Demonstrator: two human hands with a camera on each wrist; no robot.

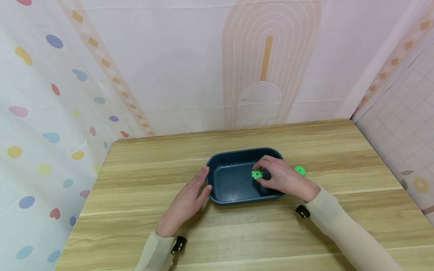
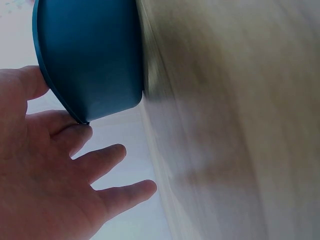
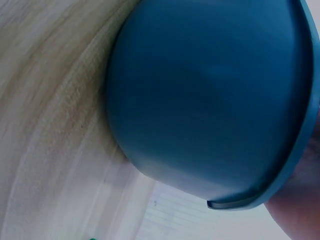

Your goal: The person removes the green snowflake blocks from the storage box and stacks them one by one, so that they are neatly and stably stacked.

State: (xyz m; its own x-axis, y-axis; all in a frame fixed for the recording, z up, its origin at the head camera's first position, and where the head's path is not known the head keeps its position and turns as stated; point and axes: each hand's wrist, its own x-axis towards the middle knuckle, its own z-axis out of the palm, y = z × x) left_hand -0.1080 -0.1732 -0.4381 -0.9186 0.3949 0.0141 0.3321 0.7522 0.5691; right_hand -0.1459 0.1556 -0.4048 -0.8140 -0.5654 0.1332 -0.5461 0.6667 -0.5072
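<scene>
A dark blue rectangular tray (image 1: 232, 184) with rounded corners stands on the wooden table. Over its right half, my right hand (image 1: 285, 176) pinches a small green notched disc (image 1: 257, 174) between thumb and fingers. In the right wrist view the tray's outer wall (image 3: 200, 100) hides most of that hand and all of the held disc. My left hand (image 1: 186, 199) touches the tray's left rim with extended fingers. From the left wrist, thumb and forefinger lie at the rim while the other fingers spread beside the tray wall (image 2: 95, 55).
A second green disc (image 1: 300, 170) lies on the table just right of the tray, partly behind my right hand. The wooden table (image 1: 149, 188) reaches back to a patterned curtain (image 1: 186, 75). Dark wrist straps show at both sleeves.
</scene>
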